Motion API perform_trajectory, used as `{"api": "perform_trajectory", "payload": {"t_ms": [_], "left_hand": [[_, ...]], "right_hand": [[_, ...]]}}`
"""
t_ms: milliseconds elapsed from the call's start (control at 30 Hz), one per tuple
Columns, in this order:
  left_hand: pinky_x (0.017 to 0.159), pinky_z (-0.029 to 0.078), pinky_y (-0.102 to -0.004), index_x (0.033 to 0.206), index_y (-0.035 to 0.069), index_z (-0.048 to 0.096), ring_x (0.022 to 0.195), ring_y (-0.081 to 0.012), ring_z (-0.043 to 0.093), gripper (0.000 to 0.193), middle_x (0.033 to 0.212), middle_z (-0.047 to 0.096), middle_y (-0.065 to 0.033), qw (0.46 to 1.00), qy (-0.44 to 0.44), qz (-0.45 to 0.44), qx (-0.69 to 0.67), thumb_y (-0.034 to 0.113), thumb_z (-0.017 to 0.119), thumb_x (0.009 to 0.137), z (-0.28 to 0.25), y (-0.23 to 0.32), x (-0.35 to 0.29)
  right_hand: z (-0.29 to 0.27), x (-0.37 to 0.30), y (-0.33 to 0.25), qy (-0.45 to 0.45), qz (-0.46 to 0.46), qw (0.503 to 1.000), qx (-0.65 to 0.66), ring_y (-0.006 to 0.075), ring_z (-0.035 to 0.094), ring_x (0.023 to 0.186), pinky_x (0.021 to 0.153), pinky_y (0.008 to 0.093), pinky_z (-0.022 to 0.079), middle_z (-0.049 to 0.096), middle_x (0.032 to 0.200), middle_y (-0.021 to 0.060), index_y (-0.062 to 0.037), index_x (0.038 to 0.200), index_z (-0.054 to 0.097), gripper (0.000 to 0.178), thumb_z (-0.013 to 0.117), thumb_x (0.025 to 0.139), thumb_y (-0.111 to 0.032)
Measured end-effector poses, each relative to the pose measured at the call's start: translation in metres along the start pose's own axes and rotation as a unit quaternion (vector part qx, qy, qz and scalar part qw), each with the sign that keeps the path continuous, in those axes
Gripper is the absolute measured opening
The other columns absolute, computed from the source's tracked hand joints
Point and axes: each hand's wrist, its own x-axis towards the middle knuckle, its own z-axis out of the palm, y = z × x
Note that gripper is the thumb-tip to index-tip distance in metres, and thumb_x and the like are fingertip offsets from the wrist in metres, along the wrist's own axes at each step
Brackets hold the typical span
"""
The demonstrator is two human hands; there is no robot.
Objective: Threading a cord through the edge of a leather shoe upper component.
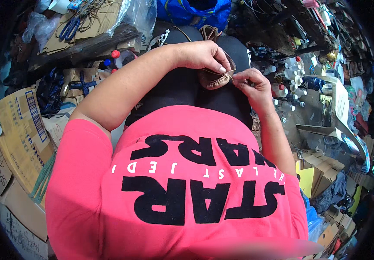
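Observation:
A brown leather shoe upper point(215, 82) with a row of stitches along its toe rests over my dark-trousered lap. My left hand point(205, 56) is closed on its rim from the far left, thumb and fingers pinching near the stitched edge. Just to the right, my right hand point(254, 84) has thumb and forefinger pinched on a thin thread at that same edge. Whether a needle is in those fingers is too small to tell. Another brown leather piece point(210, 32) with a lace lies beyond, between my knees.
Blue-handled scissors point(70, 28) lie on cardboard at the far left. Bottles with red and blue caps point(117, 58) stand left of my legs, with several more bottles point(289, 80) on the right. Cardboard boxes point(20, 125) crowd the left side. A blue bag point(195, 13) sits ahead.

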Motion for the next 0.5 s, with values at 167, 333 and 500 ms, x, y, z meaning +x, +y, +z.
{"api": "perform_trajectory", "payload": {"t_ms": [167, 333, 500], "left_hand": [[0.088, 0.042, -0.029, 0.109, 0.006, 0.068, 0.095, -0.0168, 0.055, 0.026, 0.094, 0.061, -0.006, 0.999, -0.046, 0.002, 0.01, 0.013, 0.064, 0.084, -0.001, 0.002, -0.001], [0.087, 0.042, -0.0302, 0.112, 0.007, 0.067, 0.095, -0.0184, 0.055, 0.029, 0.095, 0.059, -0.0075, 0.993, -0.087, -0.022, 0.075, 0.01, 0.063, 0.083, -0.002, 0.008, 0.001], [0.082, 0.046, -0.0306, 0.104, 0.006, 0.069, 0.09, -0.0188, 0.06, 0.028, 0.093, 0.063, -0.0091, 0.986, -0.089, 0.019, 0.143, 0.003, 0.067, 0.077, 0.0, 0.008, 0.005]], "right_hand": [[0.001, -0.009, -0.011, 0.007, -0.015, 0.997, -0.077, 0.0134, 0.058, 0.07, 0.063, 0.0253, 0.046, 0.058, 0.078, 0.0032, -0.0079, 0.088, 0.071, 0.017, 0.072, 0.074, -0.001], [-0.004, -0.004, -0.04, -0.042, -0.013, 0.984, -0.171, 0.0249, 0.06, 0.07, 0.064, 0.0315, 0.048, 0.058, 0.079, 0.0087, -0.0103, 0.088, 0.071, 0.017, 0.067, 0.074, 0.0], [-0.011, 0.02, -0.066, -0.207, -0.073, 0.898, -0.38, 0.0352, 0.059, 0.079, 0.071, 0.0431, 0.048, 0.058, 0.082, 0.0131, -0.0101, 0.086, 0.07, 0.018, 0.06, 0.073, -0.002]]}}
